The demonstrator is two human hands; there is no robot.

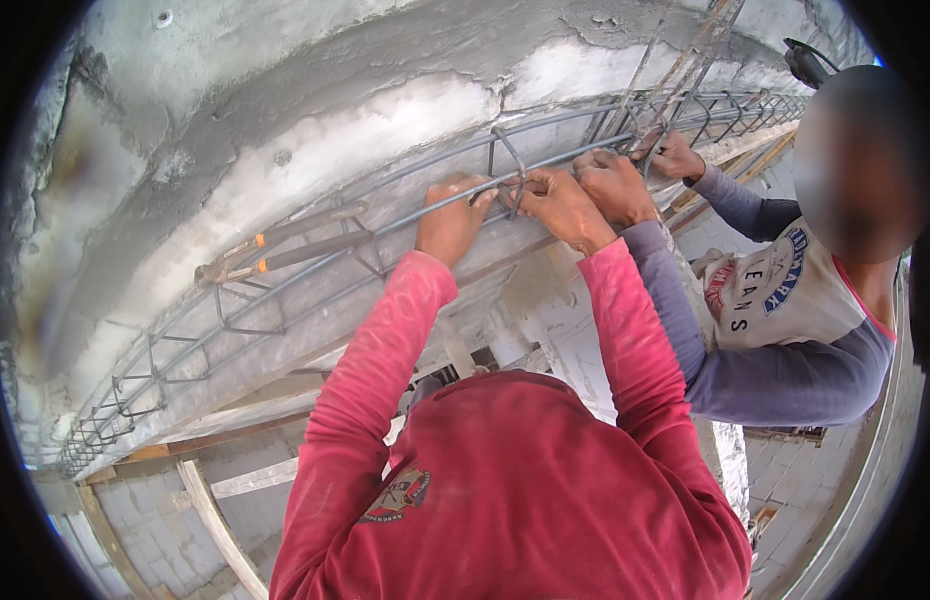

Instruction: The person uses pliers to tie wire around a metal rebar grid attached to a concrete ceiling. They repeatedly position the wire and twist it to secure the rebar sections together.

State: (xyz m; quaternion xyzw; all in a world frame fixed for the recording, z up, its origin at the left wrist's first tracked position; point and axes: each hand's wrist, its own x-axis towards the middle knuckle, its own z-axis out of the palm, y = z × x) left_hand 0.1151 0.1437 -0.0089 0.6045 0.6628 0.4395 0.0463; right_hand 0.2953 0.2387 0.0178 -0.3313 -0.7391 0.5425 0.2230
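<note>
A long steel rebar cage [405, 218] with bent stirrups runs along a concrete wall in front of me. My left hand [451, 220] is closed at the front bar, thumb and fingers pinched together. Close to its right, my right hand [565, 208] pinches with its fingertips beside a stirrup [520, 165]. Whatever is between my fingers is too small or hidden to make out. Left of my hands, nippers [285, 240] with dark handles and orange bands lie across the cage, handles apart. A co-worker's hand [615, 186] reaches the bars just right of mine.
A co-worker in a grey-sleeved shirt [775, 290] stands close at my right, the other hand [673, 157] at upright bars [685, 70]. The rough concrete wall [385, 110] curves behind the cage. Wooden boards [220, 525] and block walling [155, 520] show below.
</note>
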